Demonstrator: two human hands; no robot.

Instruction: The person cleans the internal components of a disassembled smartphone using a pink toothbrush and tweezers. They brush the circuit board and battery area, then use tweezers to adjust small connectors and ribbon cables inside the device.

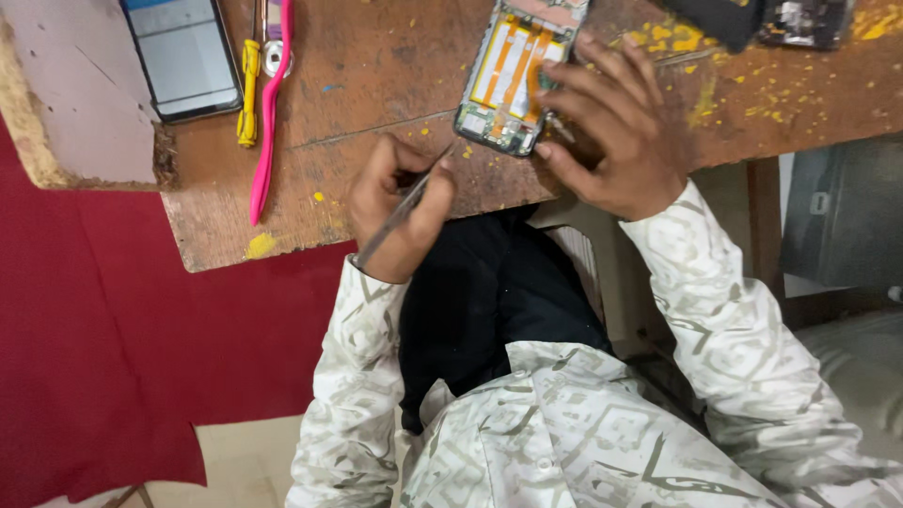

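Opened phone [519,77]: back cover removed, orange and yellow flat cables and a green board exposed; laid at a slant on the wooden worktop [376,66], near the front edge and right of the middle, its upper end cut off by the top of the picture.

Right hand [613,132]: fingers spread and laid flat over the right side and lower corner of the opened phone, pressing it to the worktop; nothing is gripped.

Left hand [400,209]: fingers curled tightly around metal tweezers [406,205], held at the front edge of the worktop. The tips of the tweezers are pointed up toward the lower left corner of the opened phone, just beside it; contact cannot be told.

Second phone [183,56]: dark frame, pale screen, laid on a pale board [75,94] at the left end of the worktop.

Pink tool [268,122]: long and thin, laid lengthwise right of the second phone, reaching toward the front edge.

Yellow tool [247,92]: short, laid between the second phone and the pink tool.

Dark parts [762,19]: seen at the far right corner, partly cut off; kind cannot be told.

Worktop surface is worn and flecked with yellow paint. Patterned pale sleeves [715,310] are worn on both arms.
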